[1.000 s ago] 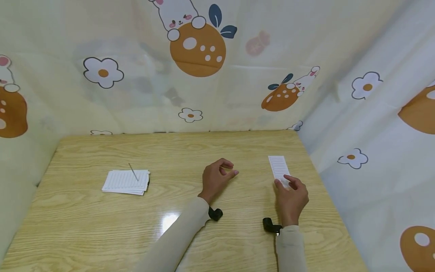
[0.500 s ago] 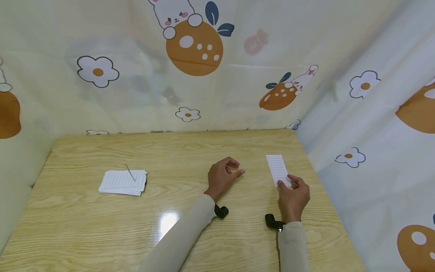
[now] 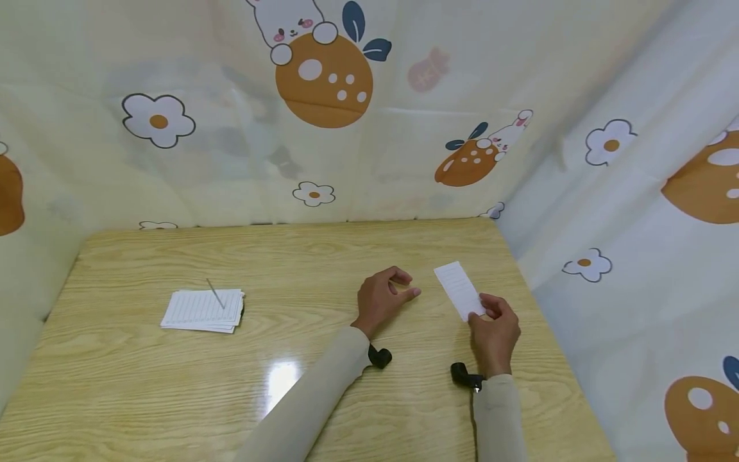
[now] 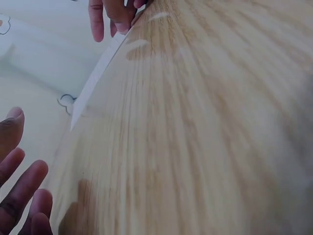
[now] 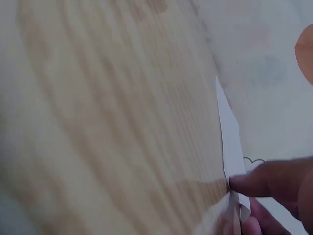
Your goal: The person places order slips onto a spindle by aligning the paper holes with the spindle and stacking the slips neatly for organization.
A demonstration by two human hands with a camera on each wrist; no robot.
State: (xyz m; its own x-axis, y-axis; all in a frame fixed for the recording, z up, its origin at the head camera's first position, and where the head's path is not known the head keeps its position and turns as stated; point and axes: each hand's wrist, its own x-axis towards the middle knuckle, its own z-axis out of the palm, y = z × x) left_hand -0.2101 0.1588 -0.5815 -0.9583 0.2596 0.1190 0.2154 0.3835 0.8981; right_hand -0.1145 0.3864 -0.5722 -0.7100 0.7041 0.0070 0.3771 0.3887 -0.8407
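My right hand (image 3: 495, 333) pinches the near end of a white lined paper slip (image 3: 456, 289), thumb on one side and fingers on the other. In the right wrist view the slip (image 5: 229, 132) looks tilted up, with its near corner bent beside the thumb (image 5: 264, 185). My left hand (image 3: 382, 300) is just left of the slip, its fingers loosely bent and holding nothing. At the left of the table lies a stack of white lined slips (image 3: 199, 308), with a thin metal rod (image 3: 216, 294) rising at a slant from it.
The wooden table (image 3: 173, 385) carries both arms. A patterned curtain (image 3: 242, 186) hangs along its back edge and both sides. Something black (image 3: 242, 307) shows at the stack's right edge.
My right hand has gripped the slip and turned it, its far end swinging left towards my left hand. The left hand has shifted slightly right. The camera view has shifted a little.
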